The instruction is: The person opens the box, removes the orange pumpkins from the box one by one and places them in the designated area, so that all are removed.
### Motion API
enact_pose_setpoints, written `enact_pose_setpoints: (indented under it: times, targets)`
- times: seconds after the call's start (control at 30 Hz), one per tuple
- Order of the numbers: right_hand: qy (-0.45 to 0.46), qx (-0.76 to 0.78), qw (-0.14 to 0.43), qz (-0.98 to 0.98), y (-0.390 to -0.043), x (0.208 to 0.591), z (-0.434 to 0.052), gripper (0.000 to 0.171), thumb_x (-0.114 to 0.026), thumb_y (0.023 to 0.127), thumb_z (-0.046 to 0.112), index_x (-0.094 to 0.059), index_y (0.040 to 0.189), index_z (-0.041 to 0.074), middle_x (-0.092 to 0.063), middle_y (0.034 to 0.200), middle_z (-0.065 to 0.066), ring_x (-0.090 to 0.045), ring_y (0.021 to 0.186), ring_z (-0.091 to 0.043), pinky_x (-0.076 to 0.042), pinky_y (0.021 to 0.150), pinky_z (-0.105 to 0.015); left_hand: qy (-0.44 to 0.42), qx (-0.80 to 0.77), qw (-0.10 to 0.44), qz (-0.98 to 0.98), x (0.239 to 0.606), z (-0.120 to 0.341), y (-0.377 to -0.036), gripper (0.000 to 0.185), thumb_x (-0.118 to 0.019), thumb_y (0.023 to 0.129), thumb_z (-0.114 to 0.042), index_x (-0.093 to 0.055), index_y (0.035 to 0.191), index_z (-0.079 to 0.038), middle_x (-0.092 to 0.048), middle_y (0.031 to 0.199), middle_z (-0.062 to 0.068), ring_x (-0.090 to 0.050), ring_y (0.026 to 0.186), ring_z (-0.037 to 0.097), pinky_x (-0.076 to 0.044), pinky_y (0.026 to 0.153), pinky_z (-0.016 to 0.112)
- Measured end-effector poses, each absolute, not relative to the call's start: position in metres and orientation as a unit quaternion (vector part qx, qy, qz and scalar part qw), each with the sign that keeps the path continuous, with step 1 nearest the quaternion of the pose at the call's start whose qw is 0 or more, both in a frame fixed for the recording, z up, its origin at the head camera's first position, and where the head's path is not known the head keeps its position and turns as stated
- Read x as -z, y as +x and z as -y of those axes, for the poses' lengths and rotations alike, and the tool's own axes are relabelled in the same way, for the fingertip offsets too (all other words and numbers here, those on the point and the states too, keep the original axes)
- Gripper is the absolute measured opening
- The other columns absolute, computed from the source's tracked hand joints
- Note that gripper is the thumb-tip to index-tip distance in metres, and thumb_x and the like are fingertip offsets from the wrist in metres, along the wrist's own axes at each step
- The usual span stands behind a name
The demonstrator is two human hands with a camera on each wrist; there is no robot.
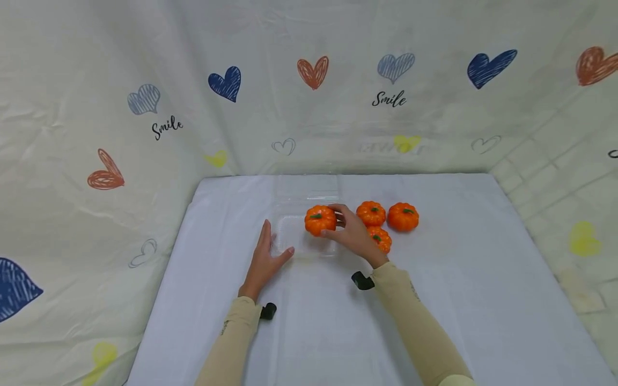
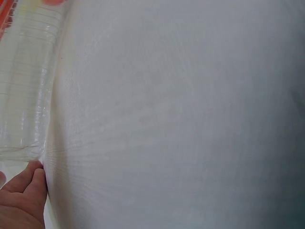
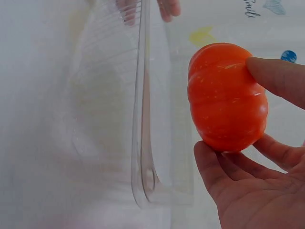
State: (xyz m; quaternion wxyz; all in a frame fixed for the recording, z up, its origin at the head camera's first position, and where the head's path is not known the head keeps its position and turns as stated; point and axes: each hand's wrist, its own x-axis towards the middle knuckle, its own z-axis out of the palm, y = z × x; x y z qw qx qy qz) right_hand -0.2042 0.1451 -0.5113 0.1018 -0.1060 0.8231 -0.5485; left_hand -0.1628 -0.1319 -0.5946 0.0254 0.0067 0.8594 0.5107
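Observation:
My right hand point(image 1: 350, 230) grips a small orange pumpkin point(image 1: 319, 220) with a green stem, holding it over a clear plastic clamshell container point(image 1: 304, 236) on the white cloth. In the right wrist view the pumpkin point(image 3: 228, 110) sits between thumb and fingers point(image 3: 279, 78), beside the container's transparent wall point(image 3: 143, 119). My left hand point(image 1: 265, 260) lies flat on the cloth, fingers straight, touching the container's left edge. The left wrist view shows its fingers point(image 2: 24, 191) at the container's corner point(image 2: 24, 105).
Three more orange pumpkins point(image 1: 370, 213), point(image 1: 403, 216), point(image 1: 380, 238) sit right of the container. The container's clear lid point(image 1: 306, 187) lies open toward the back. A heart-printed sheet point(image 1: 309, 86) walls in the white-covered table point(image 1: 458, 279).

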Motion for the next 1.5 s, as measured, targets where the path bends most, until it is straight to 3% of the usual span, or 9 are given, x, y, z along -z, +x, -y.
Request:
enact_pose_setpoints:
  times: [0.43,0.7,0.97,1.2,1.5]
  targets:
    - [-0.092,0.573,0.087,-0.810,-0.197,0.502,-0.174,0.075,-0.081,0.097,0.023,-0.042,0.159,0.006,-0.045,0.160,-0.017,-0.052,0.139,-0.042,-0.045,0.116,-0.056,0.009,-0.507,0.015,-0.862,0.598,0.133,-0.163,0.111,-0.079,0.095,-0.049,-0.004,0.174,-0.028,-0.005,0.180,-0.007,-0.035,0.157,0.030,-0.024,0.127,0.055]
    - [-0.073,0.560,0.071,-0.822,-0.197,0.498,-0.199,0.082,-0.082,0.098,0.033,-0.039,0.163,0.008,-0.046,0.160,-0.017,-0.053,0.140,-0.039,-0.046,0.115,-0.053,0.019,-0.511,0.009,-0.860,0.597,0.132,-0.163,0.113,-0.080,0.094,-0.049,-0.005,0.174,-0.022,-0.005,0.180,-0.001,-0.037,0.156,0.032,-0.023,0.128,0.056]
    - [-0.048,0.569,0.068,-0.818,-0.194,0.491,-0.220,0.083,-0.078,0.100,0.034,-0.034,0.166,0.010,-0.041,0.165,-0.018,-0.047,0.146,-0.041,-0.043,0.117,-0.056,0.014,-0.510,0.015,-0.860,0.598,0.133,-0.164,0.112,-0.080,0.095,-0.047,-0.004,0.174,-0.025,-0.004,0.180,-0.007,-0.036,0.156,0.028,-0.022,0.129,0.052]
    - [-0.038,0.562,0.057,-0.825,-0.188,0.493,-0.236,0.085,-0.075,0.102,0.037,-0.030,0.168,0.008,-0.035,0.168,-0.019,-0.043,0.149,-0.041,-0.042,0.118,-0.056,0.024,-0.512,0.012,-0.858,0.599,0.136,-0.164,0.115,-0.081,0.094,-0.051,-0.004,0.174,-0.019,-0.004,0.180,-0.002,-0.036,0.157,0.030,-0.019,0.129,0.051]
    - [-0.026,0.545,0.042,-0.837,-0.180,0.496,-0.257,0.086,-0.073,0.103,0.040,-0.030,0.168,0.006,-0.036,0.168,-0.021,-0.045,0.148,-0.042,-0.040,0.119,-0.055,0.025,-0.515,0.013,-0.857,0.599,0.136,-0.163,0.114,-0.080,0.094,-0.050,-0.004,0.174,-0.025,-0.004,0.180,-0.005,-0.034,0.157,0.028,-0.020,0.129,0.052]
